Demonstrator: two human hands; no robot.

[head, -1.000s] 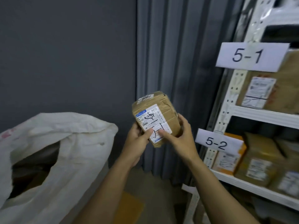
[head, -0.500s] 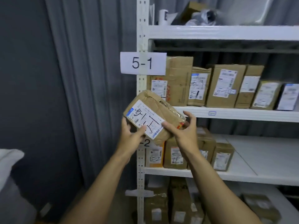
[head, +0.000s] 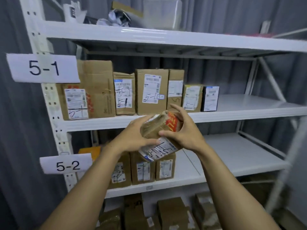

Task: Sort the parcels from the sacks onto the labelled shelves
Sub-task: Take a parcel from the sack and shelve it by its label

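Standing on the shelf tagged 5-1 [head: 43, 68], seven labelled boxes [head: 151, 91] line up; the 5-2 [head: 66, 165] shelf at six o'clock of it holds a few more. Before them both hands carry a taped brown parcel [head: 157, 128]: left hand [head: 132, 138] cupping its nine-o'clock side, right hand [head: 186, 131] at three o'clock, fingers [head: 176, 107] spread wide over the top.
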